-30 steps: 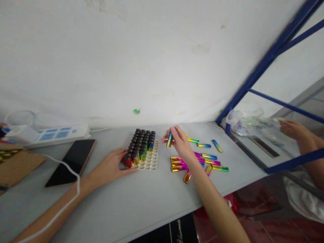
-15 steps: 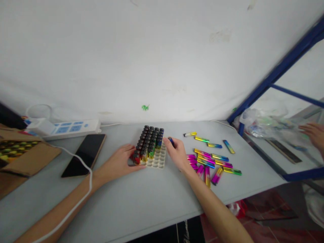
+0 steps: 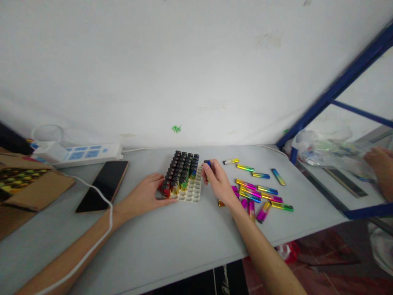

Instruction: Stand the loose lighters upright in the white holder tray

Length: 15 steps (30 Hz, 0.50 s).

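One iridescent metallic lighter [image 3: 208, 164] pinched upright in your right hand [image 3: 218, 183] – fingers closed on it, at right edge of cream plastic honeycomb tray [image 3: 190, 192]. Your left hand [image 3: 143, 198] flat, fingers spread, touching tray's left corner – holding nothing. Loose rainbow lighters [image 3: 258, 192] scattered right on grey table [image 3: 172, 237]. Black phone [image 3: 103, 185] left.

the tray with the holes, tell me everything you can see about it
The tray is a cream, plastic-looking rectangle with rows of round holes, lying flat on the grey table. Most holes on its far and left part hold upright lighters with dark tops; the near-right holes stand empty. The left hand rests against its near-left corner. The right hand holds one lighter upright at its far-right edge.
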{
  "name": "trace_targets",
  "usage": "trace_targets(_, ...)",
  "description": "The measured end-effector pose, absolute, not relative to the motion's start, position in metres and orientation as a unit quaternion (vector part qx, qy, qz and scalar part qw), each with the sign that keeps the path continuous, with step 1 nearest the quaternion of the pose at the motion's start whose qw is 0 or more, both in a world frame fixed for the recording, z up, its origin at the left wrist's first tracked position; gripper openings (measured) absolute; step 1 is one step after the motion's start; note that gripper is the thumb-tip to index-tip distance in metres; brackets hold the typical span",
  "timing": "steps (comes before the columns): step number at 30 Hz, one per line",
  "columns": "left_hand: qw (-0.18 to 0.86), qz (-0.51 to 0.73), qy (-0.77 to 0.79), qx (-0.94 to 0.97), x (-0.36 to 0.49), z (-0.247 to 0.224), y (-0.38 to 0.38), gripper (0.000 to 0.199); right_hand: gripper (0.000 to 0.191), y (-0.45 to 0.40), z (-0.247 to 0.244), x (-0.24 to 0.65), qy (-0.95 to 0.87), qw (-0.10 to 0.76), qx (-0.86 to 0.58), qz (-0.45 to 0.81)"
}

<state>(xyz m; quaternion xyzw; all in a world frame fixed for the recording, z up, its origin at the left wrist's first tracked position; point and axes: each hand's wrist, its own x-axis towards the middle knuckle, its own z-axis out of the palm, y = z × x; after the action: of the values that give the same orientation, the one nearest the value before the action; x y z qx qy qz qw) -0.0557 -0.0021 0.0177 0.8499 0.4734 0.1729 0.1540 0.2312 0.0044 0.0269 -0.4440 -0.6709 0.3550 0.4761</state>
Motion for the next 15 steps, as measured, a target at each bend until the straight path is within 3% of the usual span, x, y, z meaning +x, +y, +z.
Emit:
trace_targets(5, 0.138, 0.164, 0.470, 0.856, -0.055, 0.018, -0.004, 0.049, 0.052, 0.000, 0.038, 0.241, -0.696, 0.476, -0.489, 0.224)
trace_targets(11, 0.144, 0.172, 0.473, 0.852, -0.055, 0.018, -0.005, 0.050, 0.046, -0.005, 0.038, 0.240, -0.722, 0.401, -0.476, 0.303)
trace_targets(15, 0.155, 0.187, 0.477, 0.845, -0.055, 0.018, -0.005, 0.049, 0.042, 0.000, 0.026, 0.235, -0.765, 0.377, -0.454, 0.259)
